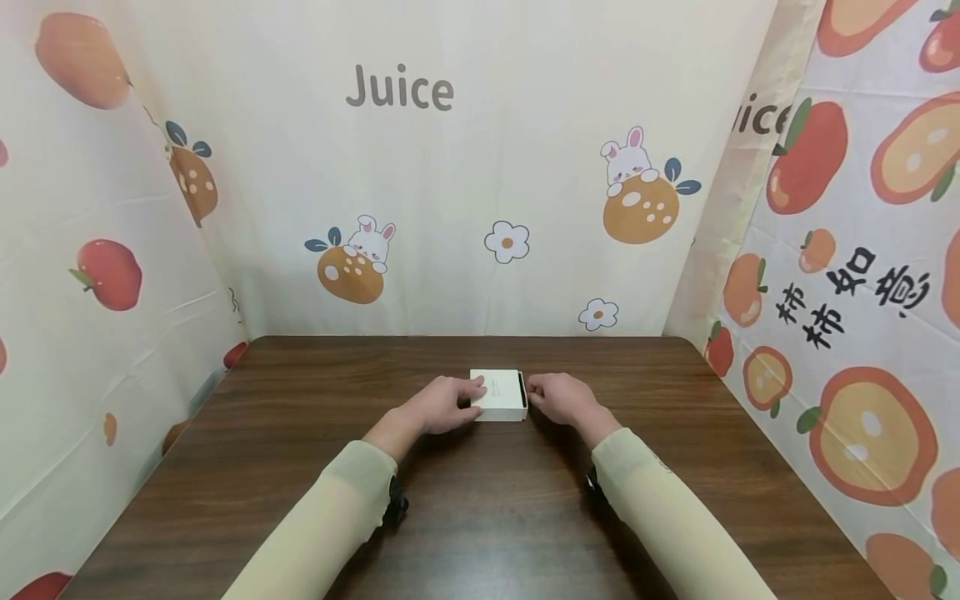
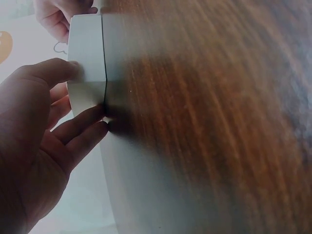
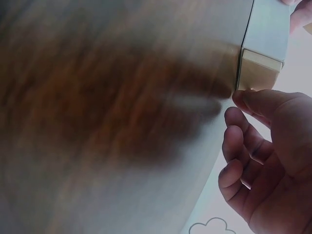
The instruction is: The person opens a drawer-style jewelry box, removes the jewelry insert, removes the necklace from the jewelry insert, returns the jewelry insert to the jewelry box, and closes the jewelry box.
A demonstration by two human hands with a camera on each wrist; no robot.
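Observation:
A small white cardboard box (image 1: 498, 392) lies flat on the wooden table, faint print on its lid. At its right end a dark gap shows between the outer sleeve and the slightly protruding inner tray (image 3: 262, 68). My left hand (image 1: 442, 403) grips the left part of the box, thumb on the near side and a finger over the top. In the left wrist view, the lower fingers of that hand reach round the box's end. My right hand (image 1: 564, 398) is at the tray's end with curled fingers; its thumb and forefinger pinch there, the forefinger partly hidden.
The dark brown wooden table (image 1: 487, 517) extends around the box on all sides. Behind it hangs a pale curtain (image 1: 480, 175) printed with fruit, rabbits and flowers. Similar cloths close off the left and right. Dark straps sit at both wrists.

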